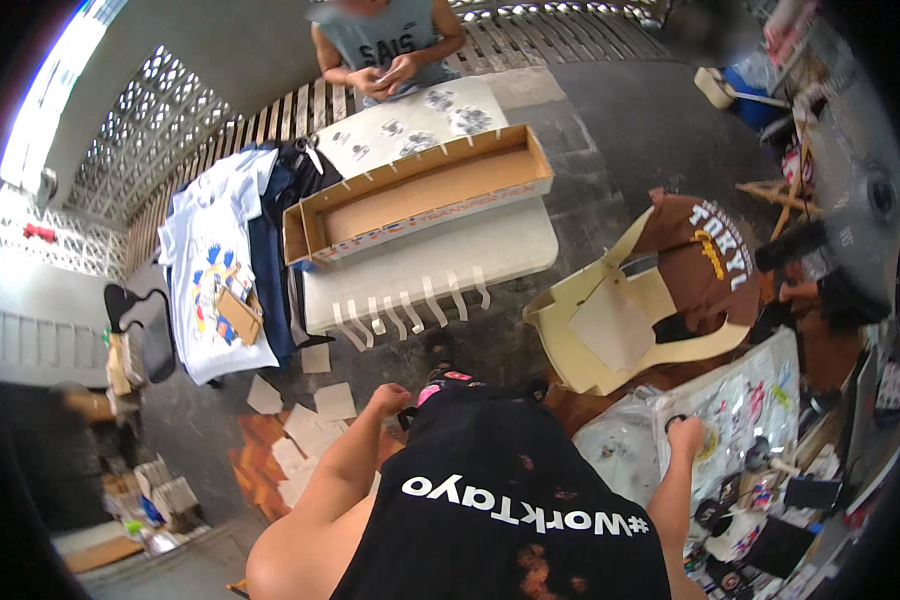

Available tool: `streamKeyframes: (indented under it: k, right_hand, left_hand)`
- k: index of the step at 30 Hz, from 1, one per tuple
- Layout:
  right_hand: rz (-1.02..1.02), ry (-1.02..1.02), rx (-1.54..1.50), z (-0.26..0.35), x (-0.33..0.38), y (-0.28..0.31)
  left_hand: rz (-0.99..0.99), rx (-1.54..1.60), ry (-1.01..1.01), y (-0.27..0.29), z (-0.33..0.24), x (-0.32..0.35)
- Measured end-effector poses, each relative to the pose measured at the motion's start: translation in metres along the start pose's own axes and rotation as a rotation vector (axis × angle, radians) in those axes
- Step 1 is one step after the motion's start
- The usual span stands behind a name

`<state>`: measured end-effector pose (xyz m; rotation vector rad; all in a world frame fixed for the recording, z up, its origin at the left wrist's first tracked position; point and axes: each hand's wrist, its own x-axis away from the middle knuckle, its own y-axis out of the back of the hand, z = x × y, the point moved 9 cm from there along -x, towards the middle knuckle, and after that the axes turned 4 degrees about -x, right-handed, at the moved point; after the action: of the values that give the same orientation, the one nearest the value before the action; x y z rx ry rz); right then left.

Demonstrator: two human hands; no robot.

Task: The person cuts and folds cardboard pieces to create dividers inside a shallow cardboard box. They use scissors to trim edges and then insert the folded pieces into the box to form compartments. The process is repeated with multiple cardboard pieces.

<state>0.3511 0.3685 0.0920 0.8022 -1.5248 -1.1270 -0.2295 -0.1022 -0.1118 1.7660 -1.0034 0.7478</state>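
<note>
My left hand is beside my lap, its fingers curled in. A small dark shape shows at its edge, too small to name. Out to the right, my right hand is closed on a black loop-shaped thing, mostly hidden by the fingers. That hand is over a clear plastic-wrapped stack of printed sheets. In front of me, several white strips hang from the near edge of a pale table. A long open cardboard box lies on that table.
Printed shirts drape over the table's left end. A pale plastic chair with a brown shirt over it stands to the right. Across the table sits another person, hands together. Loose paper sheets lie on the floor at left.
</note>
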Motion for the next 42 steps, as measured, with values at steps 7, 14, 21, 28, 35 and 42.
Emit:
streamKeyframes:
  k: [7, 14, 21, 28, 35, 42]
  right_hand:
    - [-0.111, -0.011, 0.168, 0.041, 0.001, 0.039]
    - [0.099, 0.708, -0.210, 0.293, 0.074, -0.044]
    - [0.644, 0.890, -0.310, 0.464, 0.284, -0.088]
    - [0.542, 1.004, -0.135, 0.483, 0.276, -0.099]
    - [0.481, 1.003, -0.333, 0.509, 0.256, -0.077]
    - [0.570, 1.108, -0.250, 0.526, 0.260, -0.070]
  left_hand:
    - [-0.081, -0.209, -0.208, 0.066, -0.032, 0.020]
    - [-0.055, 0.205, -0.392, 0.263, -0.108, 0.061]
    - [-1.041, 0.320, -0.310, 0.445, -0.003, 0.097]
    - [-1.050, 0.127, 0.332, 0.447, 0.021, 0.095]
    - [-1.274, 0.027, 0.100, 0.467, 0.024, 0.100]
    - [-0.761, -0.246, -0.868, 0.369, -0.209, 0.105]
